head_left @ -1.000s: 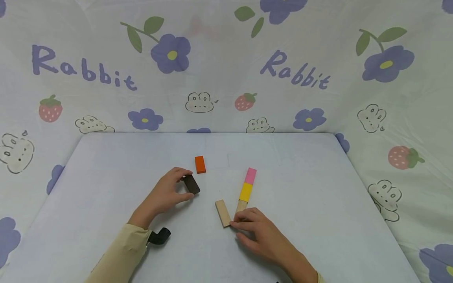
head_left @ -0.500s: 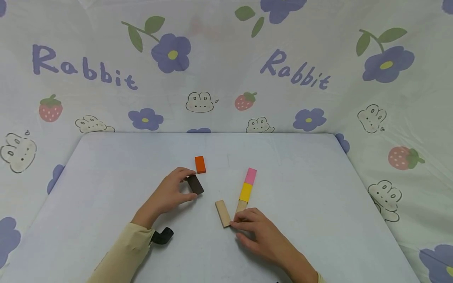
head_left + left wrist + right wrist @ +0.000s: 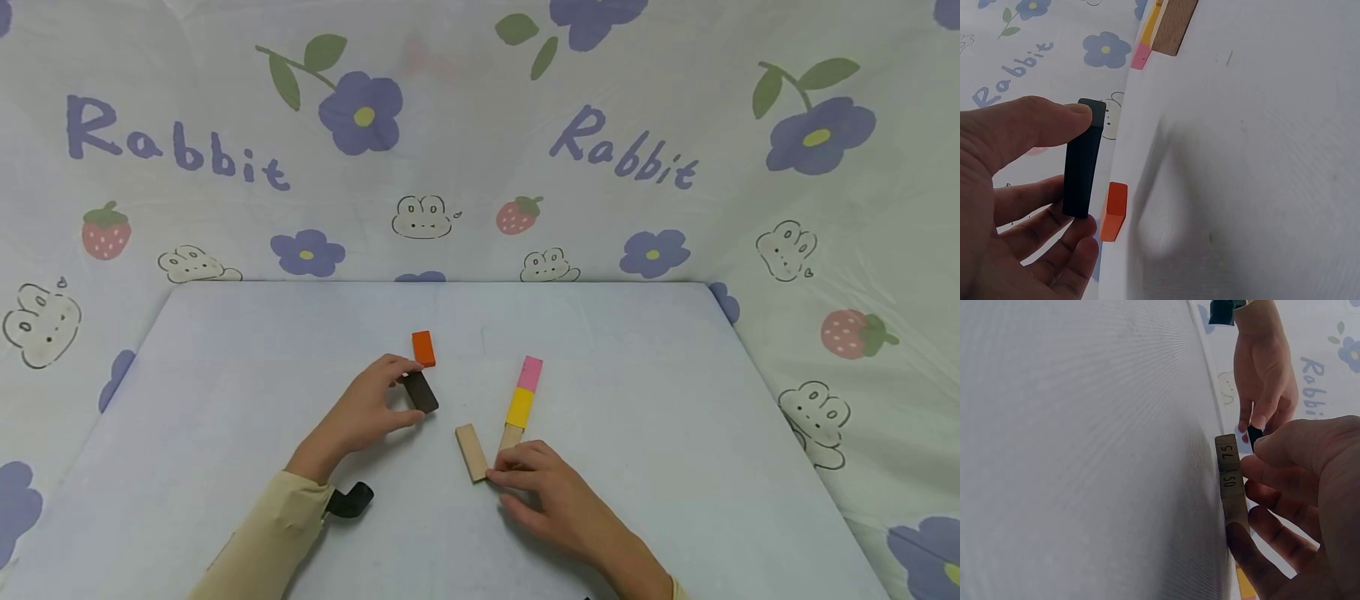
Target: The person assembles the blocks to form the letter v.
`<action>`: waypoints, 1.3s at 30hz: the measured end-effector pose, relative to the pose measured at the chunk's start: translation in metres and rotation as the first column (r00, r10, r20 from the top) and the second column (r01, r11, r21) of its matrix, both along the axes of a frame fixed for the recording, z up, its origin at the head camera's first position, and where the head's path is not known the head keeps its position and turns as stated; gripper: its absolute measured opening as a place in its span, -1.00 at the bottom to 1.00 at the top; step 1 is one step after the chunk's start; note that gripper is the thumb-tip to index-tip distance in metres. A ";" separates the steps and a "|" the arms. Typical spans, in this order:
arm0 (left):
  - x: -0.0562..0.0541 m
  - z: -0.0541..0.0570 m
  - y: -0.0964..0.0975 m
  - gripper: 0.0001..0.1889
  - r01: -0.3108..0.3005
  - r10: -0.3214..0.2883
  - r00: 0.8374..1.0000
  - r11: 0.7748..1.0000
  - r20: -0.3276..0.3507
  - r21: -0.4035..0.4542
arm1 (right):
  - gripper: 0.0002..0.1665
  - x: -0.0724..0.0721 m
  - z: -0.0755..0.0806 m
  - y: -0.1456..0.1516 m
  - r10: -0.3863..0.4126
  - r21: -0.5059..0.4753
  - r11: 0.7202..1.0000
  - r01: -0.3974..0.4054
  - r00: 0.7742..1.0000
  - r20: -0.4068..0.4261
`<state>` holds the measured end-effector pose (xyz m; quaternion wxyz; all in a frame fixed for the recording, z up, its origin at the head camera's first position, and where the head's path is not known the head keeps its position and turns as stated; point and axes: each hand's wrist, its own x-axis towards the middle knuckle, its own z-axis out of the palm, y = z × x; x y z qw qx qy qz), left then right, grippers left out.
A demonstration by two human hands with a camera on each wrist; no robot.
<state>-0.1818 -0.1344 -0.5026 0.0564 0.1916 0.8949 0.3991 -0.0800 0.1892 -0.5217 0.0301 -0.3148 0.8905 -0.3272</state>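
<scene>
My left hand [image 3: 363, 408] pinches a dark, nearly black block [image 3: 422, 392] by its two ends, thumb at one and fingertips at the other. In the left wrist view this block [image 3: 1082, 172] is held above the white table. The right hand [image 3: 555, 496] rests low at centre right, its fingertips touching plain wooden blocks. One wooden block [image 3: 471, 452] slants to the left of those fingers. Another wooden block [image 3: 512, 435], partly hidden by them, ends a row with a yellow block [image 3: 521, 408] and a pink block [image 3: 529, 374]. Number marks show on the wood [image 3: 1229, 465] in the right wrist view.
An orange block [image 3: 423, 348] lies just beyond the left fingertips. The white table [image 3: 637, 375] meets a printed rabbit-and-flower cloth [image 3: 465, 108] at its back edge. A black device [image 3: 352, 500] sticks out from the left sleeve.
My left hand has shifted slightly to the right with the dark block, closer to the wooden blocks. The right hand and the other blocks have stayed in place.
</scene>
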 end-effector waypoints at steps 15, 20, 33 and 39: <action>-0.002 0.002 0.012 -0.31 0.042 -0.042 0.999 0.999 -0.014 0.019 | -0.61 -0.001 0.000 -0.001 0.012 -0.011 1.000 -0.013 0.999 -0.046; -0.003 0.003 0.016 -0.32 0.055 -0.055 0.998 0.998 -0.021 0.021 | -0.61 0.000 0.001 -0.001 0.010 -0.007 1.000 -0.010 0.999 -0.041; -0.003 -0.002 0.025 -0.34 0.066 -0.066 0.998 0.998 -0.015 0.010 | -0.61 0.000 0.000 -0.001 0.007 -0.013 1.000 -0.008 0.999 -0.050; -0.003 -0.001 0.030 -0.33 0.070 -0.070 0.998 0.997 -0.005 0.011 | -0.62 0.000 0.001 -0.001 0.018 -0.016 1.000 -0.019 0.998 -0.062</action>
